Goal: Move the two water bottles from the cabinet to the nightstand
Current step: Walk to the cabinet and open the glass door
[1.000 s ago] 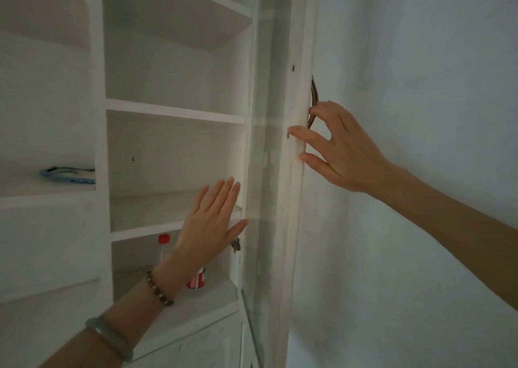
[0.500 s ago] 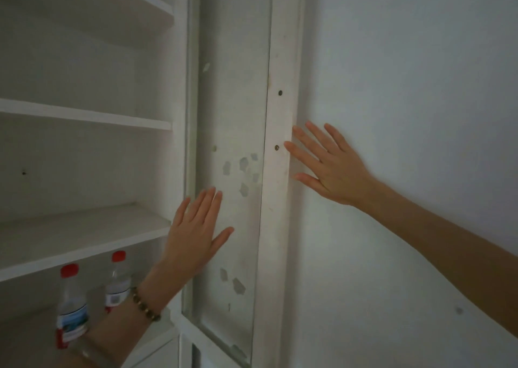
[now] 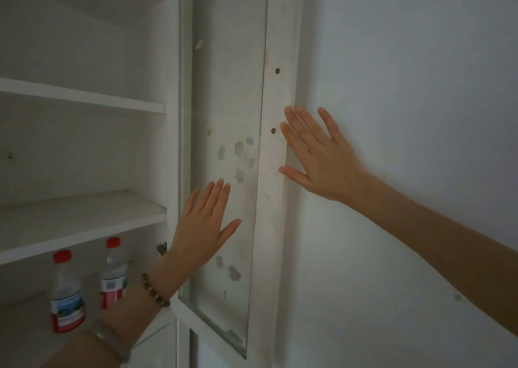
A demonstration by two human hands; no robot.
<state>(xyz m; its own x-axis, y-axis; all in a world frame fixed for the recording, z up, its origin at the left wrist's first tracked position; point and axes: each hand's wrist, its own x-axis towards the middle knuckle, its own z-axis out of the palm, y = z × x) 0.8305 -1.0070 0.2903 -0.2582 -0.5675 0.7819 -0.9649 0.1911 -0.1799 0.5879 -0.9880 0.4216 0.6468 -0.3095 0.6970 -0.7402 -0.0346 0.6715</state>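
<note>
Two clear water bottles with red caps and red-and-white labels stand upright on the lowest open shelf of the white cabinet (image 3: 84,219). The nearer bottle (image 3: 66,292) is at the lower left; the farther bottle (image 3: 113,272) stands just right of it, its base hidden by my left forearm. My left hand (image 3: 203,227) is flat and empty, fingers apart, over the glass panel of the swung-open cabinet door (image 3: 276,199). My right hand (image 3: 316,157) is spread flat, fingertips on the door's outer frame edge near the wall. The nightstand is not in view.
The door lies swung wide against the white wall (image 3: 406,115) on the right. Two more shelves (image 3: 81,95) sit above the bottles. A metal hinge (image 3: 162,248) shows at the cabinet's inner edge. A lower cabinet door (image 3: 157,348) is below the shelf.
The door has swung fully wide against the wall. My right hand left the door handle and now lies flat on the frame. The view turned right, bringing both bottles into sight.
</note>
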